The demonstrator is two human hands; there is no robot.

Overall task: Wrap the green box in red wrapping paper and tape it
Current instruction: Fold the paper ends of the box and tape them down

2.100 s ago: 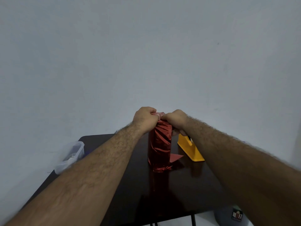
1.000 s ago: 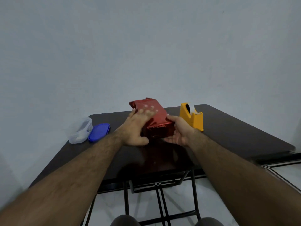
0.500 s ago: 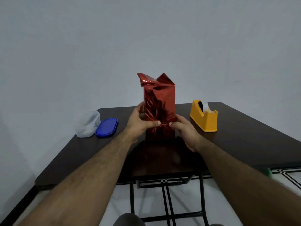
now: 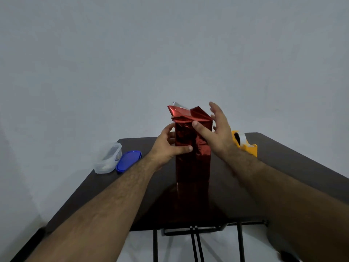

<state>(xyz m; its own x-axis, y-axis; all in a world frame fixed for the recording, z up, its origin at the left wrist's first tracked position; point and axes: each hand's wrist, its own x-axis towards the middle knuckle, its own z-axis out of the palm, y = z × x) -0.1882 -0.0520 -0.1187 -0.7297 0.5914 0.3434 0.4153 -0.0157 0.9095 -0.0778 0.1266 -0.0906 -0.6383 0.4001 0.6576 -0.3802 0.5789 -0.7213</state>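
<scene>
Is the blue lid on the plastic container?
No, the blue lid lies flat on the table, beside the open container.

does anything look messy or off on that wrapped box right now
Yes: the top end of the wrapped box is unfinished. Loose red paper flaps stick up crumpled and uneven above it, with a silvery underside showing. The left hand steadies the side; the right hand is open near the flaps.
</scene>
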